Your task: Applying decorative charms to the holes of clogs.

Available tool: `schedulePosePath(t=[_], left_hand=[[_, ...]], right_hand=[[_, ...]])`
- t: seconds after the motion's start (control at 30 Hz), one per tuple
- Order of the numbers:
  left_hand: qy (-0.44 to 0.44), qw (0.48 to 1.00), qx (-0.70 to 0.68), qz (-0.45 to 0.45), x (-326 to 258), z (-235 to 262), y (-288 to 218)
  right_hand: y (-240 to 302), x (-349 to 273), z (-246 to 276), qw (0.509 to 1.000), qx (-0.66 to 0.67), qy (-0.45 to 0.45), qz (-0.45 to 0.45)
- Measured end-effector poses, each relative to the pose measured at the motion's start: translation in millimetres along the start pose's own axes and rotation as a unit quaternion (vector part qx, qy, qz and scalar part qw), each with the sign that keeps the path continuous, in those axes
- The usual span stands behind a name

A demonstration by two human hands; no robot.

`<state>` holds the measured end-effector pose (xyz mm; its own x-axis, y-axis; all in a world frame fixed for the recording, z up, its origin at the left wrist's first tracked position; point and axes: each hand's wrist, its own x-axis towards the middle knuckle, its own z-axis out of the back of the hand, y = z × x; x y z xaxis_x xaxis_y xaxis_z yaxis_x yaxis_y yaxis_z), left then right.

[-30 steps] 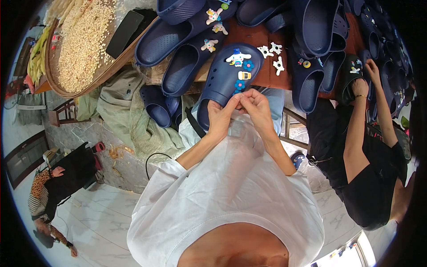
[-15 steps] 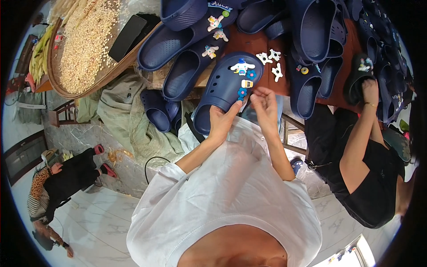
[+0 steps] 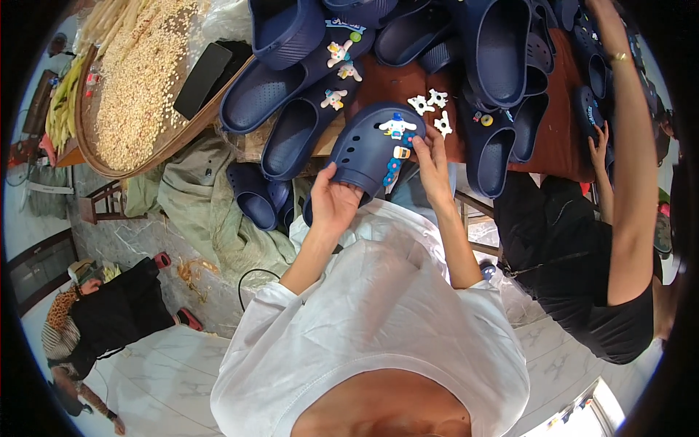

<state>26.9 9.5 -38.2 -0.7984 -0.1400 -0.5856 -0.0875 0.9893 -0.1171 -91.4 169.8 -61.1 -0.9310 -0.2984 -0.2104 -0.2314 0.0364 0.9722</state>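
A navy clog is between my two hands, its toe pointing away from me. On its upper sit a white cartoon charm with a blue hat, a small cup-shaped charm and blue flower charms. My left hand grips the clog at its heel opening, fingers tucked inside and thumb outside. My right hand is closed against the clog's right side near the toe, fingertips beside the upper flower. Just beyond the toe, loose white charms lie on the reddish-brown surface.
Navy clogs crowd the far side; some, like the clog at left, carry charms. A round tray of kernels holds a black phone. At right, a co-worker's arm reaches far. Another person is at left.
My left hand has shifted toward the heel opening, fingers now inside. My right hand has moved up the clog's side toward the toe. The co-worker's arm now stretches farther away.
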Motion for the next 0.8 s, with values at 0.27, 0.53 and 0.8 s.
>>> schedulePosePath(t=[0.27,0.53,0.8], left_hand=[[-0.030,0.999,-0.012,0.042,-6.0,5.7,-6.9],[-0.047,0.996,0.082,0.000,-24.6,2.6,-9.0],[-0.048,0.996,0.080,-0.004,-16.7,-4.0,-9.6]], right_hand=[[17.4,12.8,27.7,0.995,-0.096,-0.022,-0.007],[2.6,52.7,20.9,0.843,-0.498,-0.058,0.193],[-2.6,53.0,30.2,0.927,-0.374,-0.002,0.027]])
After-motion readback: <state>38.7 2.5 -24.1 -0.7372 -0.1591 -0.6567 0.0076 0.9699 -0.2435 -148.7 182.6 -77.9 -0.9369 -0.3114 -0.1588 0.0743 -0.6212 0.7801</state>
